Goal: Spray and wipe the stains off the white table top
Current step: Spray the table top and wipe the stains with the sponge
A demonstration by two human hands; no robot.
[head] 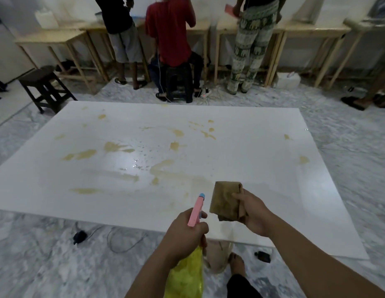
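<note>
- Marble-patterned flooring surrounds a large white counter point(241, 160) that lies low in front of the person; wooden benches point(58, 37) line the far wall, where three people stand or sit with their backs turned.
- Left hand point(185, 231) is clenched round the neck of a spray bottle point(187, 274) with a yellow body and a pink trigger head, its nozzle pointing out over the near edge of the counter.
- Right hand point(255, 214) grips a folded brown cloth point(224, 200), held above the near part of the counter, not visibly touching it.
- Tan stains point(81, 154) lie scattered across the counter, well over a dozen patches; droplets point(142, 164) glisten near the middle.
- Count: one bottle, one cloth, one dark stool point(44, 87) beyond the far left corner.
- Risks, as I judge them: wiping with an already browned cloth may smear the stains rather than lift them; overspray could reach the cables point(120, 239) on the floor; far stains call for a long lean over a wet surface.
</note>
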